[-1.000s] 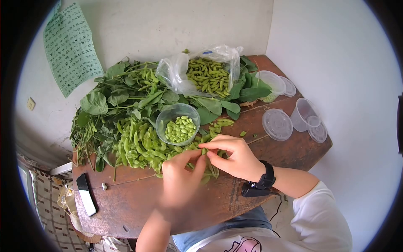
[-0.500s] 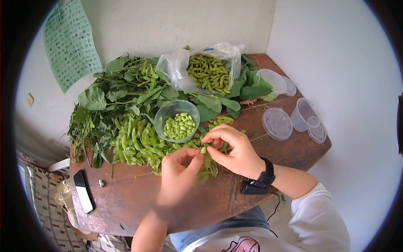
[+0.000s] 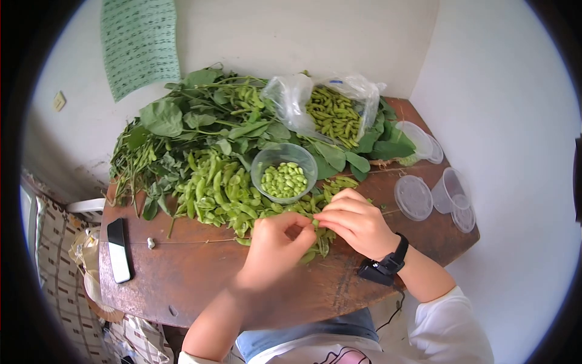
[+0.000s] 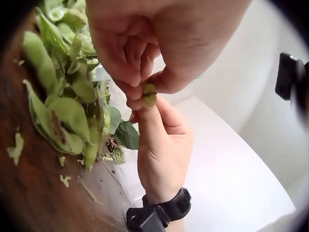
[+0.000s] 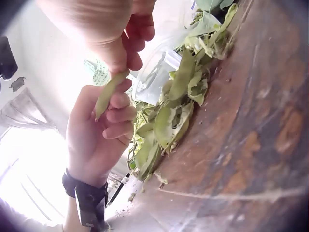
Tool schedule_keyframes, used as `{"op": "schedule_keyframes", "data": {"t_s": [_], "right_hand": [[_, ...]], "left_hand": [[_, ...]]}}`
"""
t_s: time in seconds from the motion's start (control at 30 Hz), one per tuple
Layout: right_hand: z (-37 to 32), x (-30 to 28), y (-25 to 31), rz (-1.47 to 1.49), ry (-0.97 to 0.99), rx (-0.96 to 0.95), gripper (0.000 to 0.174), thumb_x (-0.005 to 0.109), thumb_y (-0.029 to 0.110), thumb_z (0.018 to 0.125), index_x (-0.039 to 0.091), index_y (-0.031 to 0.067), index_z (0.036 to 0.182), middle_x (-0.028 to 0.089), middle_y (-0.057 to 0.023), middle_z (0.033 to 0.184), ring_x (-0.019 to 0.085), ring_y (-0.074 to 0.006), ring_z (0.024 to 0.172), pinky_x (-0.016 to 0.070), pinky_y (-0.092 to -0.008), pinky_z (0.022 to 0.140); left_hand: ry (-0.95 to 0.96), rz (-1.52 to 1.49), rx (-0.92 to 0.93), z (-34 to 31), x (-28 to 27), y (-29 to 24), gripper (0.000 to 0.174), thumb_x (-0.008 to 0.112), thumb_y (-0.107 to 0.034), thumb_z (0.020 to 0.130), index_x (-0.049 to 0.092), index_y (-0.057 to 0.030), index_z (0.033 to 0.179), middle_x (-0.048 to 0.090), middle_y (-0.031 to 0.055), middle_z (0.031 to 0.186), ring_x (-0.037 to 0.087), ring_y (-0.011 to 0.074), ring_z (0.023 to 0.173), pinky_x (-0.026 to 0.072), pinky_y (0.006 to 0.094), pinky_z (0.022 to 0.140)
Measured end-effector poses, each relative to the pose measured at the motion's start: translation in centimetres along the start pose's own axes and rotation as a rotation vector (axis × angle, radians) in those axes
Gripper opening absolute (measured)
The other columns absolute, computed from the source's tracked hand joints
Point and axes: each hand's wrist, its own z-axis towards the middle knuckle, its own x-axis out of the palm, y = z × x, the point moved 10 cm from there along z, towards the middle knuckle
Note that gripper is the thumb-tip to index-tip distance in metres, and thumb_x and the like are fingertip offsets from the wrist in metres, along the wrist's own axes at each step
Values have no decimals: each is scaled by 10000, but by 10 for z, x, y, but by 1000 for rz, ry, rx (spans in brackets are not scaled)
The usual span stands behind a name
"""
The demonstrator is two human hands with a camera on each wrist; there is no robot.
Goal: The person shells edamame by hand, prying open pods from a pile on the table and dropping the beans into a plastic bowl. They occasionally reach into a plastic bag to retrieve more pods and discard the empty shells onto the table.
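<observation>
Between both hands is a green soybean pod [image 5: 109,95], small and end-on in the left wrist view [image 4: 149,95]. My left hand [image 3: 277,242] pinches it between thumb and fingertips. From the other side, the thumb and fingers of my right hand [image 3: 357,225] pinch the same pod. Just beyond the hands stands a clear plastic bowl [image 3: 307,160], with shelled green beans [image 3: 284,180] in its bottom. Loose pods [image 3: 212,189] are heaped left of the bowl and under the fingers; some close to the hands lie split [image 5: 166,123].
Leafy bean stalks [image 3: 163,118] cover the table's back, with a plastic bag [image 3: 285,100] of pods on them. Clear lids [image 3: 414,198] and a cup [image 3: 447,189] lie at right. A phone [image 3: 119,252] rests near the left edge of the wooden table [image 3: 182,273].
Half a second ago my right fingers were spread apart beside the pod; now they have closed in on it. The head view has swung, so the table's contents appear further right.
</observation>
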Motion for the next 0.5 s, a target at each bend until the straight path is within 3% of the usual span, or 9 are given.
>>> {"op": "schedule_keyframes", "data": {"t_s": [0.03, 0.17, 0.3, 0.4, 0.5], "right_hand": [[1, 1, 0, -7, 16, -5, 190, 757, 67, 810, 717, 13, 988, 666, -90, 925, 601, -269, 890, 514, -365, 784], [0, 4, -6, 31, 35, 18, 175, 747, 77, 832, 720, 21, 996, 672, -90, 929, 604, -265, 907, 513, -369, 795], [4, 9, -7, 129, 54, 39, 152, 738, 57, 846, 717, 24, 993, 680, -92, 931, 611, -262, 897, 512, -368, 799], [8, 3, 0, 58, -17, -10, 193, 765, -6, 807, 735, 23, 995, 697, -91, 909, 647, -252, 836, 531, -356, 745], [21, -11, 3, 28, -116, 25, 154, 745, 32, 822, 691, 31, 966, 679, -83, 918, 625, -245, 863, 522, -359, 736]], "left_hand": [[-16, -9, -10, 1, -1, 1, 121, 694, -79, 824, 710, 36, 858, 674, 75, 659, 619, 89, 589, 501, 250, 577], [-5, 65, 59, 1, -1, -6, 132, 697, -96, 820, 718, 29, 861, 684, 115, 660, 665, 145, 587, 528, 282, 593], [-5, 111, 91, 2, 3, -7, 157, 694, -121, 831, 729, 21, 887, 701, 127, 683, 688, 171, 609, 539, 300, 605], [-76, 135, 47, 2, -6, 0, 175, 688, -134, 836, 735, 18, 909, 715, 138, 714, 703, 194, 627, 547, 308, 620], [-104, 147, 82, 0, -6, -4, 181, 684, -124, 840, 737, 9, 950, 718, 144, 727, 706, 194, 633, 550, 304, 629]]}}
